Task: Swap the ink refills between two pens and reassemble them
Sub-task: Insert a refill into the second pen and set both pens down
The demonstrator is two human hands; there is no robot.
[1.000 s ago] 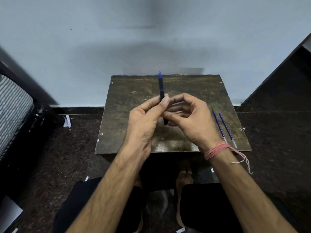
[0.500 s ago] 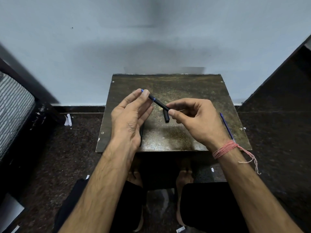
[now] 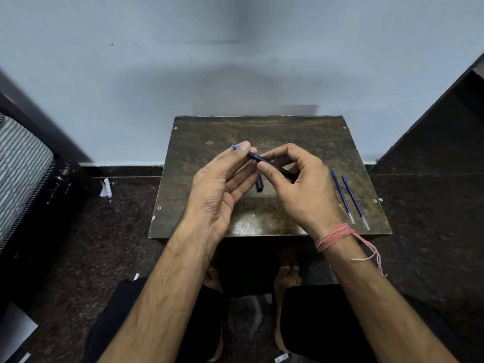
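A dark pen with a blue tip lies slanted in the air over the small brown table, tip pointing up-left. My left hand pinches its tip end between thumb and fingertips. My right hand grips the barrel's other end with thumb and curled fingers. A short black pen piece lies on the table below the hands, partly hidden. Two blue ink refills lie side by side near the table's right edge, to the right of my right hand.
The table stands against a pale wall. Dark speckled floor surrounds it, with paper scraps at the left. A striped cushion is at the far left. My knees and bare feet sit under the table's near edge.
The pen went from upright to slanted with its tip to the left. My right hand closed back onto the barrel, and both refills came back into view.
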